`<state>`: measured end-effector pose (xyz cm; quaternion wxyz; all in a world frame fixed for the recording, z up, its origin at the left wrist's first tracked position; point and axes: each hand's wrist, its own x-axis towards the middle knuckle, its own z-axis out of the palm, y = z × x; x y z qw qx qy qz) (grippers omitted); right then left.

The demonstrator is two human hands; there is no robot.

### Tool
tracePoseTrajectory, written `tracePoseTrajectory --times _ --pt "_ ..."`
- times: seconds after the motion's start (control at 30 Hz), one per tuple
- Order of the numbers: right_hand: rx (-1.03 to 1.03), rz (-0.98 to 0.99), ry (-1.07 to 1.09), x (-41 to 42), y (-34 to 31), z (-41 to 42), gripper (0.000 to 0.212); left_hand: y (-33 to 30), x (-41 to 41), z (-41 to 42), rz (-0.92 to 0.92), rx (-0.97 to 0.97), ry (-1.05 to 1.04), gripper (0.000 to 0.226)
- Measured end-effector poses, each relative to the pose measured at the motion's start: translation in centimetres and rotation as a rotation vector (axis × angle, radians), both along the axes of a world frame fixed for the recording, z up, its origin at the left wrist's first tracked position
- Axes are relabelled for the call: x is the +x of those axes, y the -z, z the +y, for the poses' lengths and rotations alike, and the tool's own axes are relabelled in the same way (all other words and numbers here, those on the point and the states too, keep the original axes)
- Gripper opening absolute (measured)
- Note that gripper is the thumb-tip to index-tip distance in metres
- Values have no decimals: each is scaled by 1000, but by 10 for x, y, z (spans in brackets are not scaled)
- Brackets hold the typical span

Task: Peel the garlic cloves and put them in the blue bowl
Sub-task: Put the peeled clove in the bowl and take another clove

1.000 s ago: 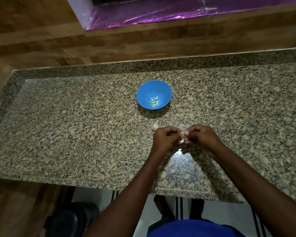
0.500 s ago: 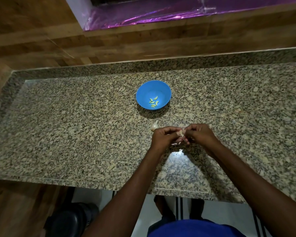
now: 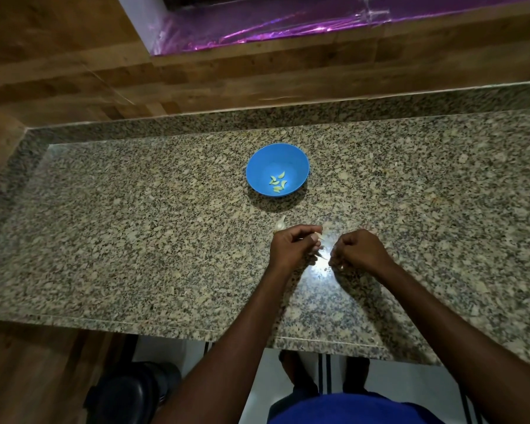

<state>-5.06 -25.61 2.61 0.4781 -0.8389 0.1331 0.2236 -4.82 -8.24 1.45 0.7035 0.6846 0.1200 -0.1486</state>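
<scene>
Left hand [image 3: 294, 244]: my fingers pinched shut on a garlic clove [image 3: 318, 237], centre frame.
Right hand [image 3: 357, 250]: curled closed; contents unclear.
Handling: light, slippery; pinch ends.
Blue bowl [image 3: 259, 166]: above, on worktop [image 3: 135, 224].

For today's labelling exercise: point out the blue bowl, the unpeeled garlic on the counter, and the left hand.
blue bowl [image 3: 300, 166], head view, inner right wall.
unpeeled garlic [image 3: 280, 223], head view, its middle.
left hand [image 3: 292, 247], head view, back of hand.

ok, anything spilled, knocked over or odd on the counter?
Nothing stands out. The blue bowl sits upright with peeled cloves inside it. One pale garlic piece lies loose on the granite counter beside the left hand, and faint skin scraps lie near the right hand.
</scene>
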Motion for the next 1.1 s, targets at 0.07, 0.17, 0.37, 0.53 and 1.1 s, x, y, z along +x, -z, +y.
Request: tracePoseTrajectory --times 0.07,0.17,0.37,0.53,1.1 --pt "21 13 -8 1 2 0 21 1 0 1 13 5 4 19" --pt "42 9 -14 4 6 0 15 2 1 1 29 8 21 20" --pt "262 50 106 7 -2 8 15 -2 4 -1 75 -13 13 23" --pt "236 -69 31 5 -3 5 23 -3 5 2 9 -31 33 16" --pt "-40 -326 -287 12 -1 2 37 -10 15 9 62 -35 139 17"
